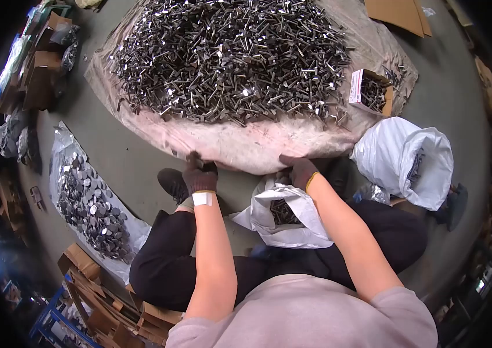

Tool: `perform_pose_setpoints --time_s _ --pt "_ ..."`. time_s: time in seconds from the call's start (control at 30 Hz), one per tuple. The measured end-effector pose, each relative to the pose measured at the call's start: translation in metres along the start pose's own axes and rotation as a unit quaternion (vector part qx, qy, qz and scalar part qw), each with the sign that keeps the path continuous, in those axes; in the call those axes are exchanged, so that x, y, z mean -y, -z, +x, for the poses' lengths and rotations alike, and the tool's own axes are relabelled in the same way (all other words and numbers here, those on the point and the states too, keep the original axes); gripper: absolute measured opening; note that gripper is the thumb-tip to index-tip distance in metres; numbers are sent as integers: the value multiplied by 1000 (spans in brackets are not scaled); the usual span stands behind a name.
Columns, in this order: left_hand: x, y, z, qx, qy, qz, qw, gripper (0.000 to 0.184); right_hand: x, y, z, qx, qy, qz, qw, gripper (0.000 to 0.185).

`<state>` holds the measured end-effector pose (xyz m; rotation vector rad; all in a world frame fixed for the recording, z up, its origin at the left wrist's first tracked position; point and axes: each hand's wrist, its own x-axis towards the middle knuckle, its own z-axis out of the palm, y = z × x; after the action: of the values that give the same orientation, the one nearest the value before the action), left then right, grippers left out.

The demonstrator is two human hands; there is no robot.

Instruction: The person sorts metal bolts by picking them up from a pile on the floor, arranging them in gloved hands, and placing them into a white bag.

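A large pile of metal bolts [228,64] lies on a pinkish, stained cloth sheet [222,142] in front of me. Both my hands wear dark gloves. My left hand [200,175] is closed at the sheet's near edge, fingers curled. Further right, my right hand [300,172] pinches the same edge, thumb on top and fingers hidden beneath. The edge between them bulges toward me. Under my right forearm, between my legs, a white woven sack [307,223] stands open with bolts [283,213] inside.
A small cardboard box [388,100] of bolts rests on the sheet's right side. Beside it, a larger white sack [394,153] opens rightward. Round metal discs [92,203] lie on plastic at left. Cardboard boxes [42,75] stand far left; flat cardboard [397,14] lies upper right.
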<state>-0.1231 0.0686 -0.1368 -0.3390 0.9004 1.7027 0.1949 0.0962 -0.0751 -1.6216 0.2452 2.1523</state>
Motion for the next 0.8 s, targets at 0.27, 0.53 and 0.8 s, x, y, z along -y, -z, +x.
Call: perform_pose_setpoints --time_s 0.27,0.53,0.8 --pt "0 49 -29 -243 55 716 653 47 -25 36 76 -205 91 -534 815 56" --pt "53 -85 -83 -359 211 276 866 44 4 3 13 -232 7 71 970 31" --pt "83 -117 -91 -313 378 88 867 48 28 22 45 -230 69 254 937 2"
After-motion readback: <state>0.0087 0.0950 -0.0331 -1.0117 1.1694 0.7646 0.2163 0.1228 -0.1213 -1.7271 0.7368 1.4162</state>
